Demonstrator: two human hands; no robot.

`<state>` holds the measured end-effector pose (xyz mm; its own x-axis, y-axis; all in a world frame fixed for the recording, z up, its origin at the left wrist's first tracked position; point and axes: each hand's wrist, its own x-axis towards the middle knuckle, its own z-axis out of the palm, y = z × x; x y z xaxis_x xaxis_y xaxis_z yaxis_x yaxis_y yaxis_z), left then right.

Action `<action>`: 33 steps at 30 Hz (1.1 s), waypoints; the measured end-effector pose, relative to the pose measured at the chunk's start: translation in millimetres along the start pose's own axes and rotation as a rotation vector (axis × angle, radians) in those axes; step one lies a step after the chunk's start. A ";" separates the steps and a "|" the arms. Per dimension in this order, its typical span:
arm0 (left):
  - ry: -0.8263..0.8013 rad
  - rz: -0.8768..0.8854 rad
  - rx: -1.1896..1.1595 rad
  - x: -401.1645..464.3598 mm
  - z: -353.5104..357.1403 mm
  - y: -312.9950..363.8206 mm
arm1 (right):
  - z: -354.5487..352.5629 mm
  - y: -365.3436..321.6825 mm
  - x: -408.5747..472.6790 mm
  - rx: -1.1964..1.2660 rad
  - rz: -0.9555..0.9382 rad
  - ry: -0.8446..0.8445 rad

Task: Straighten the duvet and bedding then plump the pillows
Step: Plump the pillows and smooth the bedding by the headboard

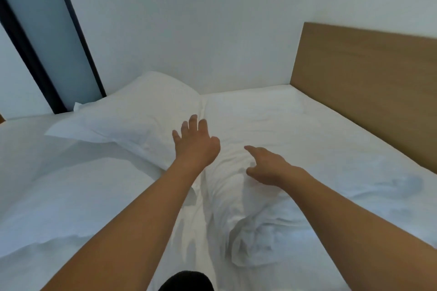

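Head view: at frame centre, the left hand reaches forward with fingers spread, holding nothing, over the edge of a white pillow lying centre-left. The right hand, fingers relaxed, rests on a second, rumpled pillow at lower centre. A wooden headboard stands at right.

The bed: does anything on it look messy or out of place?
Yes. One pillow lies askew, away from the headboard, and a second pillow near the right hand is crumpled, its end bunched.
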<state>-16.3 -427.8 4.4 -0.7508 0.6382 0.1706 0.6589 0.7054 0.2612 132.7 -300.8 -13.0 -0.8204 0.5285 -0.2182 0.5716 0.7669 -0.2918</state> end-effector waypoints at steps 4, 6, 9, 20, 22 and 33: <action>0.040 0.040 -0.139 -25.7 11.7 35.2 | 4.0 42.0 -27.7 -0.047 0.131 0.146; 0.041 0.019 -0.237 -44.8 32.3 49.3 | 15.3 67.7 -46.1 -0.058 0.219 0.206; -0.120 -0.021 -0.301 -80.2 80.2 69.7 | 43.7 102.4 -73.1 -0.086 0.290 0.263; -0.291 0.096 0.068 -132.4 169.8 79.2 | 132.3 159.4 -79.3 -0.062 0.309 0.257; -0.362 0.078 0.064 -132.6 165.9 80.3 | 129.0 155.9 -74.0 -0.034 0.330 0.188; -0.666 -0.050 -0.140 -115.6 82.1 93.1 | 8.3 117.9 -118.3 0.428 0.495 -0.008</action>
<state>135.7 -410.6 -69.0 -0.5619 0.6911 -0.4546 0.5784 0.7211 0.3813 297.3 -275.9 -29.3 -0.4598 0.7778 -0.4285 0.8378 0.2199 -0.4997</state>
